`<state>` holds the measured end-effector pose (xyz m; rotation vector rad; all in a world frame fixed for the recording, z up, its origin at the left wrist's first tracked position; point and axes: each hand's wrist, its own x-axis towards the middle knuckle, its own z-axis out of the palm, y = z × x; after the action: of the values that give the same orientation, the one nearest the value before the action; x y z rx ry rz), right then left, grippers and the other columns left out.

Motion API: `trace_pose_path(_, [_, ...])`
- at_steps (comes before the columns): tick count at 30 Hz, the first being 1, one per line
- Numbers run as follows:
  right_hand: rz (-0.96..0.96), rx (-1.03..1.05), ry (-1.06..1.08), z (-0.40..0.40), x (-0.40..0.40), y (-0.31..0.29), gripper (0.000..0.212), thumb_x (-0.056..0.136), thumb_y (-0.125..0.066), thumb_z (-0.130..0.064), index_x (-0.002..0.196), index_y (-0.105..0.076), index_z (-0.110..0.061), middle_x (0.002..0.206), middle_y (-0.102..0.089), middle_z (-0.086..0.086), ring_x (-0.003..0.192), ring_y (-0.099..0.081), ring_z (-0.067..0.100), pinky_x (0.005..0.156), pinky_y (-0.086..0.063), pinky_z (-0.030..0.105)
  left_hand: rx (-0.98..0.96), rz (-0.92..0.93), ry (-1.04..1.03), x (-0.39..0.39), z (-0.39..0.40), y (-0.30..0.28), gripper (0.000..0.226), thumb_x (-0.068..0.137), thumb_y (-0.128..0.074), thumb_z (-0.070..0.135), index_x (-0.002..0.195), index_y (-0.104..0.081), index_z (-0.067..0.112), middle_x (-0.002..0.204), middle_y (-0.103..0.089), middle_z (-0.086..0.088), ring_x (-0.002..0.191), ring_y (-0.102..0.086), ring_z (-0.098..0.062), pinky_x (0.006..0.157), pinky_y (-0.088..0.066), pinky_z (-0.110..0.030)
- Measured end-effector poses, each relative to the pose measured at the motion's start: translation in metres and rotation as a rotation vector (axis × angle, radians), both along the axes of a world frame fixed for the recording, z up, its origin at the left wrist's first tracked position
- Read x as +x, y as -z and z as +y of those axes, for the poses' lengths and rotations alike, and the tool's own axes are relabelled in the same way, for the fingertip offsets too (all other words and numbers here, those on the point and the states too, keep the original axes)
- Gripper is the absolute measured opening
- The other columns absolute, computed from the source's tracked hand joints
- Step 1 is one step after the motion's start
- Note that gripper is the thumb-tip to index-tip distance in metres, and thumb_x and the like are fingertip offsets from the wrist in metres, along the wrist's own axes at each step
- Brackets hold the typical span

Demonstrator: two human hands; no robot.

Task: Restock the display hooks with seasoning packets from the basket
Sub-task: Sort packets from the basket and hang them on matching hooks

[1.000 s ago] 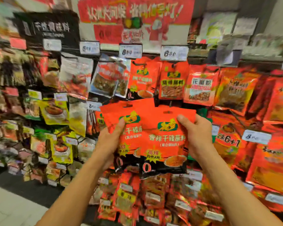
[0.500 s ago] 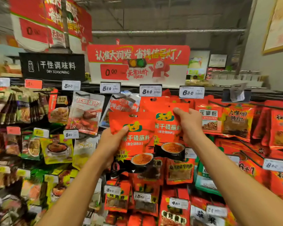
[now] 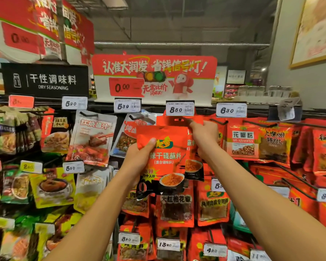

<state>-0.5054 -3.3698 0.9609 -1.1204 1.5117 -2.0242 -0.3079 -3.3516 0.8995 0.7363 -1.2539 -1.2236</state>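
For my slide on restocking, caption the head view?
Right hand lifts a red packet to the hook under the 8.60 tag; left hand holds another packet.

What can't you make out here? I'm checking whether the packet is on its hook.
- Hook under the 8.60 price tag: head view, hidden by the tag and the rear packet.
- Rear packet's label: covered by the front packet and right hand.
- Basket: outside the frame.
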Motion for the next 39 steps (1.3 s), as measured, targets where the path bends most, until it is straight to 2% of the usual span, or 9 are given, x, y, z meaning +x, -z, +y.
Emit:
trace_pose_path(8, [0.103, 0.057, 0.096, -0.024, -0.007, 0.004, 0.028, 0.079, -0.08, -0.031, 0.062, -0.065, -0.015, 0.072, -0.071, 0.006, 0.067, -0.065, 0.024, 0.061, -0.053, 0.044, -0.044, -0.057, 0.044, 0.001, -0.021, -0.004, 0.021, 0.096, -0.067, 0.036, 0.111, -0.068, 0.021, 0.096, -0.08, -0.002, 0.086, -0.077, -0.022, 0.063, -0.061, -0.031])
trace_pose_path(14, [-0.084, 0.176, -0.029, -0.045, -0.02, -0.004, 0.058, 0.081, -0.082, -0.036, 0.129, -0.062, -0.012, 0.125, -0.066, 0.013, 0.1, -0.07, 0.029, 0.064, -0.057, 0.032, -0.064, -0.037, 0.029, -0.013, -0.034, -0.009, 0.006, 0.095, -0.068, 0.026, 0.099, -0.071, 0.022, 0.09, -0.08, -0.002, 0.077, -0.077, -0.019, 0.057, -0.059, -0.031])
trace_pose_path(17, [-0.152, 0.082, -0.102, -0.04, -0.027, 0.001, 0.033, 0.081, -0.077, -0.037, 0.106, -0.066, -0.019, 0.108, -0.07, 0.007, 0.094, -0.069, 0.025, 0.08, -0.062, 0.045, -0.06, -0.02, 0.007, -0.028, -0.041, -0.016, 0.015, 0.096, -0.067, 0.034, 0.099, -0.071, 0.02, 0.088, -0.08, -0.001, 0.077, -0.077, -0.018, 0.059, -0.06, -0.032])
trace_pose_path(20, [-0.175, -0.133, -0.147, -0.023, -0.031, 0.012, 0.01, 0.09, -0.069, -0.034, 0.09, -0.064, -0.025, 0.082, -0.066, -0.001, 0.067, -0.06, 0.013, 0.047, -0.046, 0.023, -0.069, -0.006, 0.013, -0.042, -0.047, -0.024, 0.023, 0.096, -0.066, 0.039, 0.106, -0.07, 0.018, 0.09, -0.08, -0.004, 0.081, -0.077, -0.022, 0.065, -0.061, -0.036])
trace_pose_path(23, [-0.105, -0.223, -0.23, -0.01, -0.033, 0.02, 0.017, 0.097, -0.063, -0.033, 0.082, -0.058, -0.025, 0.068, -0.06, -0.011, 0.058, -0.055, 0.004, 0.047, -0.042, 0.018, -0.051, 0.018, 0.017, -0.052, -0.053, -0.031, 0.024, 0.095, -0.068, 0.038, 0.106, -0.068, 0.017, 0.091, -0.079, -0.008, 0.082, -0.077, -0.026, 0.073, -0.063, -0.045])
trace_pose_path(26, [0.106, -0.154, -0.219, -0.005, -0.034, 0.025, 0.024, 0.098, -0.064, -0.034, 0.078, -0.06, -0.021, 0.064, -0.064, -0.012, 0.061, -0.059, 0.004, 0.059, -0.046, 0.023, -0.015, 0.042, 0.001, -0.059, -0.056, -0.037, 0.014, 0.095, -0.066, 0.033, 0.096, -0.067, 0.02, 0.078, -0.078, -0.002, 0.069, -0.076, -0.02, 0.058, -0.061, -0.037])
trace_pose_path(32, [0.177, 0.0, -0.091, -0.007, -0.028, 0.016, 0.044, 0.091, -0.071, -0.044, 0.095, -0.069, 0.0, 0.084, -0.076, 0.015, 0.074, -0.074, 0.028, 0.069, -0.06, 0.052, 0.074, 0.064, -0.007, -0.065, -0.058, -0.04, 0.018, 0.092, -0.071, 0.033, 0.099, -0.069, 0.016, 0.075, -0.078, -0.005, 0.064, -0.076, -0.022, 0.052, -0.057, -0.032])
trace_pose_path(36, [0.263, -0.008, -0.012, -0.011, -0.028, 0.022, 0.034, 0.09, -0.069, -0.049, 0.071, -0.064, -0.021, 0.068, -0.069, -0.006, 0.061, -0.063, 0.011, 0.056, -0.047, 0.036, 0.061, 0.041, -0.024, -0.061, -0.06, -0.035, 0.022, 0.092, -0.071, 0.035, 0.1, -0.07, 0.014, 0.076, -0.078, -0.004, 0.066, -0.076, -0.02, 0.055, -0.058, -0.031])
trace_pose_path(39, [0.246, 0.003, -0.056, -0.006, -0.03, 0.035, 0.037, 0.082, -0.076, -0.052, 0.104, -0.06, -0.025, 0.1, -0.075, 0.002, 0.085, -0.072, 0.017, 0.075, -0.059, 0.041, 0.0, -0.004, -0.035, -0.055, -0.057, -0.023, 0.019, 0.093, -0.07, 0.032, 0.099, -0.07, 0.013, 0.081, -0.078, -0.005, 0.072, -0.076, -0.022, 0.06, -0.059, -0.032])
